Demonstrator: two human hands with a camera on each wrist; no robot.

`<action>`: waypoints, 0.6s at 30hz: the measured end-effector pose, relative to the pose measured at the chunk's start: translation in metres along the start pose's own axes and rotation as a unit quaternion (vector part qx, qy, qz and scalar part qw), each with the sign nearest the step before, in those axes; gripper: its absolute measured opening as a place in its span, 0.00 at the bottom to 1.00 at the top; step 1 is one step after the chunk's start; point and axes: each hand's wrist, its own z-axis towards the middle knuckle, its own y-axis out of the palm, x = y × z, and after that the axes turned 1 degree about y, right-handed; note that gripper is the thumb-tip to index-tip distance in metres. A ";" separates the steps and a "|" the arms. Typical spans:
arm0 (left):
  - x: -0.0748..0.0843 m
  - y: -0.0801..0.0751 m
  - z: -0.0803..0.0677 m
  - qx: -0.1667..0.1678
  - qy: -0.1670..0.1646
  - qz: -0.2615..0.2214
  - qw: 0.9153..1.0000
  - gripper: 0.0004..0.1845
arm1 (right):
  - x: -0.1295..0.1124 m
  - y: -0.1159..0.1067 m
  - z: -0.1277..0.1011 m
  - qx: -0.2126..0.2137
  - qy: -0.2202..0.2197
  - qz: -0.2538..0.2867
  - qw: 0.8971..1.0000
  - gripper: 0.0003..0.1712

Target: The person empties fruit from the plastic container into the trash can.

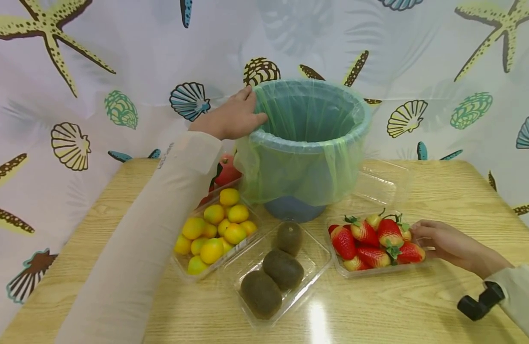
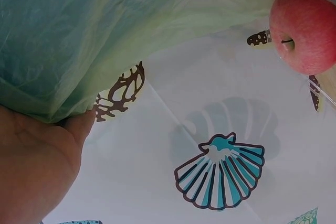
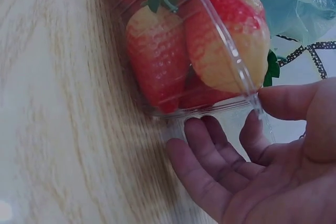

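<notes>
In the head view, a blue bin (image 1: pixel 295 210) with a pale green bag (image 1: pixel 286 179) folded over its rim stands towards the back of the table. My left hand (image 1: pixel 236 114) grips the left side of the bagged rim; in the left wrist view part of this hand (image 2: pixel 39 166) is hidden by the bag. My right hand (image 1: pixel 451 243) is at the right end of a clear plastic box (image 1: pixel 354 274) of strawberries (image 1: pixel 365 234). Seen from the right wrist, the thumb and index finger pinch the box's edge, while the other fingers (image 3: pixel 205 177) curl below it.
Left of the strawberries, one clear box (image 1: pixel 305 291) holds three kiwis (image 1: pixel 283 268). Beside it, another carries several small lemons (image 1: pixel 212 251). A red apple (image 1: pixel 227 172) sits behind the lemons. A clear tray (image 1: pixel 376 186) lies right of the bin, near the patterned curtain (image 1: pixel 139 57).
</notes>
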 end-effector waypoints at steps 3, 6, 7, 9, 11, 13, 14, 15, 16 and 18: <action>-0.001 0.000 0.000 0.001 0.002 0.002 1.000 0.38 | -0.002 -0.001 -0.001 -0.008 -0.007 0.000 1.000 0.12; -0.001 -0.001 0.000 0.001 0.002 0.004 1.000 0.38 | -0.003 -0.001 -0.002 -0.017 -0.012 0.006 1.000 0.14; -0.001 -0.002 0.000 0.002 0.002 0.005 1.000 0.38 | -0.003 -0.002 -0.002 -0.020 -0.013 0.011 1.000 0.15; -0.001 -0.002 0.000 0.001 0.001 0.005 1.000 0.38 | -0.002 -0.002 -0.001 -0.025 -0.013 0.024 0.999 0.16; 0.000 -0.003 0.000 0.001 0.001 0.003 1.000 0.38 | -0.002 -0.003 -0.001 -0.023 -0.009 0.038 0.999 0.17; 0.001 -0.003 0.000 0.001 0.002 0.001 1.000 0.38 | -0.002 -0.005 -0.001 -0.015 -0.003 0.055 0.998 0.17; 0.001 -0.003 0.000 0.001 0.003 0.001 1.000 0.38 | -0.003 -0.006 -0.001 -0.011 0.001 0.064 0.998 0.17; 0.001 -0.003 0.000 0.000 0.002 0.001 1.000 0.38 | -0.003 -0.006 -0.001 -0.009 0.003 0.076 0.997 0.16; 0.001 -0.004 0.000 0.001 0.002 0.001 1.000 0.38 | -0.003 -0.007 -0.001 -0.010 0.006 0.087 0.996 0.16; 0.001 -0.004 -0.001 0.001 0.000 0.002 1.000 0.38 | -0.004 -0.008 -0.001 -0.017 0.009 0.119 0.993 0.15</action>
